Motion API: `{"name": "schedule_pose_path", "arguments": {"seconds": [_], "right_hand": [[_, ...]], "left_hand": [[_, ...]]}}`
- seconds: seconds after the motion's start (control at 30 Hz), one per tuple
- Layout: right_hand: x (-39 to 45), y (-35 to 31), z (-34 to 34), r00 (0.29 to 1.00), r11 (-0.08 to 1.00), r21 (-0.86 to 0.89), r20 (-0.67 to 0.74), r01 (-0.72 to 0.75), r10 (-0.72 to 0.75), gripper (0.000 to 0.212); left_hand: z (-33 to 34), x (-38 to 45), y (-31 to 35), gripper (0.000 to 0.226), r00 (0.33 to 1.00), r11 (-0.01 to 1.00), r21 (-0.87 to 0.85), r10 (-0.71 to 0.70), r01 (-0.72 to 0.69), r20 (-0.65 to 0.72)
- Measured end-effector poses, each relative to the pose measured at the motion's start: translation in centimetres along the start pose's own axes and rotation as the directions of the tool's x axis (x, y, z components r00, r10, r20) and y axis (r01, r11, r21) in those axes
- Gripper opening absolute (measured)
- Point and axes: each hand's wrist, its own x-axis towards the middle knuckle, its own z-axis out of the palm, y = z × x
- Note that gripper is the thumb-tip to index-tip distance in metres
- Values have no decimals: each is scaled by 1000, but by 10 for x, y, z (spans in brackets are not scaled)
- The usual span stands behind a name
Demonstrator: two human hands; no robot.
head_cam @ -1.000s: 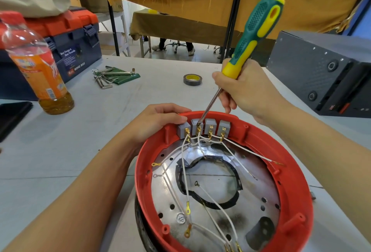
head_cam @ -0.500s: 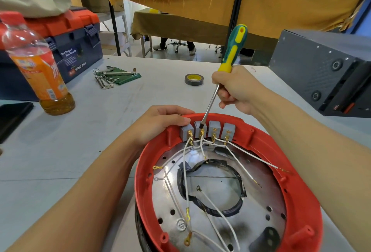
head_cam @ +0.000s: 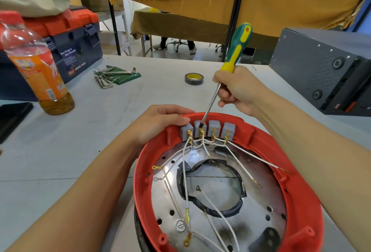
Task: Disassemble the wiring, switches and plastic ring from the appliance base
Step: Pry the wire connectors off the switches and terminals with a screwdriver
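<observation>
- Red plastic ring lies on the table, right in front of the person; four grey switches sit in a row at its far rim, white wires trailing from their brass tabs across the metal plate
- left hand rests curled over the rim just beside the leftmost switch, thumb touching it; right hand is clamped round the screwdriver low on the handle, its tip down on top of the second switch
- to my eye the step is prying that switch out of its seat; best to keep the left hand bearing down so the ring cannot skid, and lever in small bites rather than one heave
- a slip would send the blade toward the left thumb; I'd shift that thumb aside
- wires are thin; lift the switch, don't yank them
</observation>
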Motion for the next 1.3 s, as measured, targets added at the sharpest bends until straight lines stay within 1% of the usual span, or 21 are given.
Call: {"name": "schedule_pose_path", "arguments": {"seconds": [0.1, 0.23, 0.4, 0.53, 0.67, 0.77, 0.87, 0.97, 1.13, 1.2, 1.3], "right_hand": [[-7, -6, -1, 993, 991, -60, -2, 119, -119, 23], [-18, -8, -4, 974, 968, -116, -26, 222, -226, 26], [-34, -6, -5, 941, 932, -185, -72, 313, -330, 32], [-44, -7, -3, 912, 893, -250, -76, 373, -403, 35], [-49, -10, 0, 900, 863, -321, -65, 390, -431, 37], [-45, -14, 2, 925, 899, -287, -92, 329, -368, 33], [-36, -14, 3, 959, 958, -186, -146, 217, -245, 28], [-25, -10, 3, 979, 992, -93, -179, 84, -99, 24], [-16, 3, -5, 980, 991, 51, -152, -123, 129, 21], [-15, 7, -7, 973, 980, 98, -140, -172, 185, 20], [-13, 8, -7, 964, 968, 141, -137, -207, 226, 18]], "left_hand": [[0, -1, 0, 21, 1000, 1000, -9, 4, -3, 17], [0, -1, 0, 21, 1000, 1000, -11, 6, -5, 8], [2, -2, 1, 20, 1000, 1000, -13, 9, -9, 6], [1, -2, 0, 21, 1000, 1000, -1, 10, -10, -3], [1, -1, 0, 20, 1000, 1000, 3, 7, -7, -7], [1, -2, 0, 20, 1000, 1000, 2, 6, -6, -8], [2, -3, 1, 21, 1000, 1000, 4, 6, -6, -13], [2, -4, 2, 20, 1000, 1000, 5, 5, -5, -18], [2, -3, 1, 21, 1000, 1000, 11, 2, -2, -23], [2, -2, 1, 21, 1000, 1000, 13, 2, -2, -20], [2, -3, 2, 20, 1000, 1000, 15, 1, 0, -16]]}}
